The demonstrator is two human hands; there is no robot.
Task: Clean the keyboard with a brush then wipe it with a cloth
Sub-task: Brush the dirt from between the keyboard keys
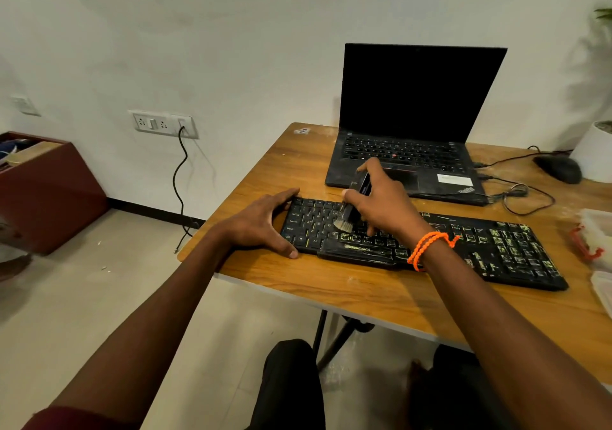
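Observation:
A black keyboard (496,250) with dusty, pale-marked keys lies across the wooden table (298,171). My right hand (384,197) grips a small black brush (351,207) upright, its pale bristles touching the keys on the keyboard's left part. My left hand (265,224) holds the keyboard's left end, fingers at its far corner and thumb at its near edge. An orange cord bracelet is on my right wrist. No cloth is clearly in view.
An open black laptop (414,125) stands behind the keyboard. A black mouse (559,168) and cables lie at the right, beside a white pot (596,151). Clear plastic containers (596,241) sit at the right edge. A brown box (43,191) stands on the floor to the left.

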